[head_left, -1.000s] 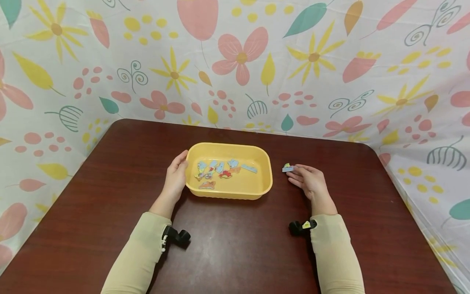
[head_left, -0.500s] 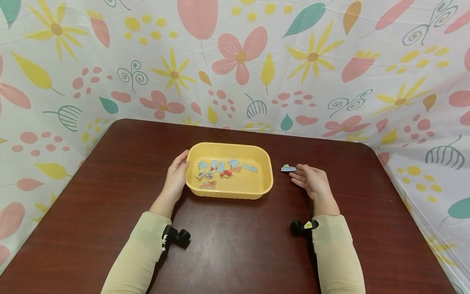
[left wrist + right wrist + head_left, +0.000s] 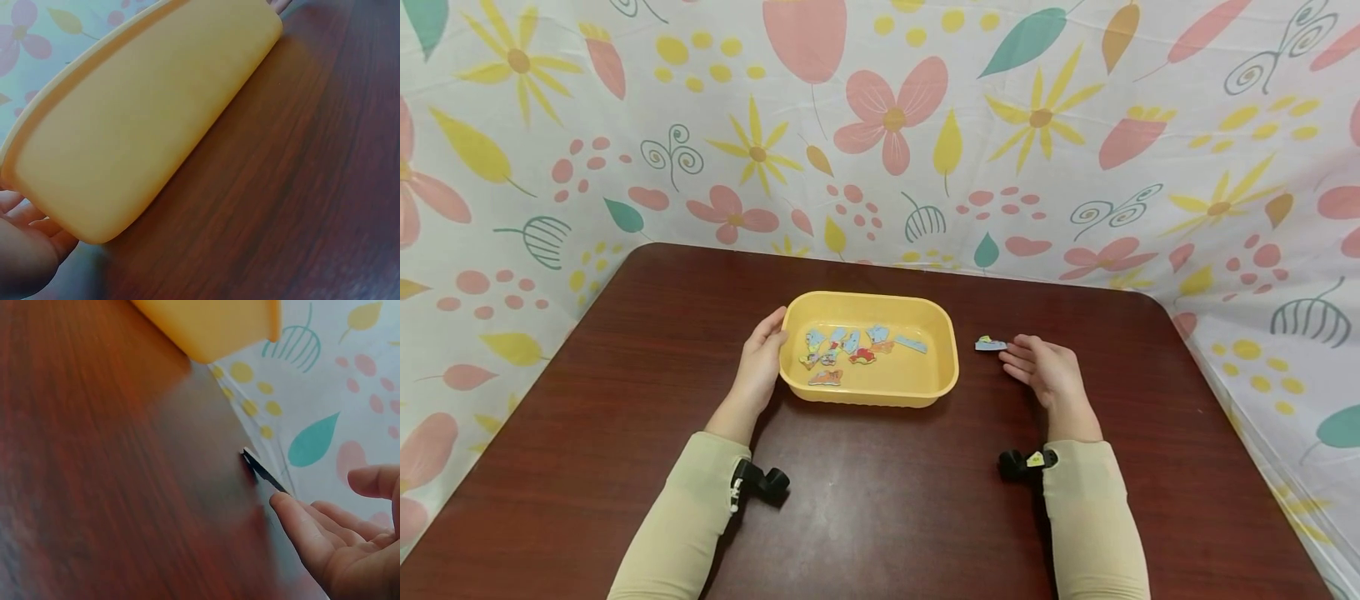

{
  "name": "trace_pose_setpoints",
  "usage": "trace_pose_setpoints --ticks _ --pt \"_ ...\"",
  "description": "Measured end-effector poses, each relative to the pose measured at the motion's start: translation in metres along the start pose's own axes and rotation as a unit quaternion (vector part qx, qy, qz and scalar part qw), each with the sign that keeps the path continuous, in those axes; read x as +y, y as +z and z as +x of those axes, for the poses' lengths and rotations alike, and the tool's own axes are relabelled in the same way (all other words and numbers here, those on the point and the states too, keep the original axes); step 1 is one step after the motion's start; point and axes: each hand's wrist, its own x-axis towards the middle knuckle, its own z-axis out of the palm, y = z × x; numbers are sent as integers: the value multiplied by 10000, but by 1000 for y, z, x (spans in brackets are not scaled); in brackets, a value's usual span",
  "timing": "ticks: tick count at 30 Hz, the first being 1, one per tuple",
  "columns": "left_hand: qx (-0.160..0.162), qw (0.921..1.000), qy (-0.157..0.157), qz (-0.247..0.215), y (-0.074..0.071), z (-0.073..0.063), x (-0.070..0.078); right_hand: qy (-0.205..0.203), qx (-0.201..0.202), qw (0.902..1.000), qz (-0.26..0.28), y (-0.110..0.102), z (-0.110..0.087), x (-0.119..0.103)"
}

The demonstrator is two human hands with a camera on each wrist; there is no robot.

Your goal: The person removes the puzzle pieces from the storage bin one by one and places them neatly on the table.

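Note:
My left hand point(image 3: 760, 362) holds the left end of a yellow plastic tub point(image 3: 868, 397), its fingers tucked under the rim in the left wrist view. Several small flat printed cut-outs lie on the tub's floor, among them a red one point(image 3: 862, 357), an orange one point(image 3: 826, 378) and a blue strip point(image 3: 912, 343). On the table to the right of the tub is another flat cut-out point(image 3: 991, 344), blue with a yellow part; its edge looks dark in the right wrist view. My right hand point(image 3: 1047, 371) is beside it, fingers extended, thumb apart, fingertips very near its right end.
The dark reddish-brown table point(image 3: 880, 508) has a flower-printed cloth point(image 3: 880, 150) hanging behind it and along its sides. Black cameras are strapped to both wrists, the left one point(image 3: 767, 483) and the right one point(image 3: 1018, 465) over light sleeves.
My right hand has let go of the blue and yellow cut-out and drawn back a little to the right. The cut-out stays on the table. The left hand and tub have barely moved.

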Motion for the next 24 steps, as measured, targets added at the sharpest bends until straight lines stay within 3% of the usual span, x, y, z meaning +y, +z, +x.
trace_pose_setpoints --ticks 10,19,24 --pt "17 10000 -36 -27 2 -2 0 -14 -6 9998 202 -2 -2 -2" --pt "-203 9996 108 183 0 -3 -3 -291 -39 9992 287 3 -5 -3" --pt "-135 9991 117 373 -2 -2 -2 -649 -215 9975 186 13 -5 -8"
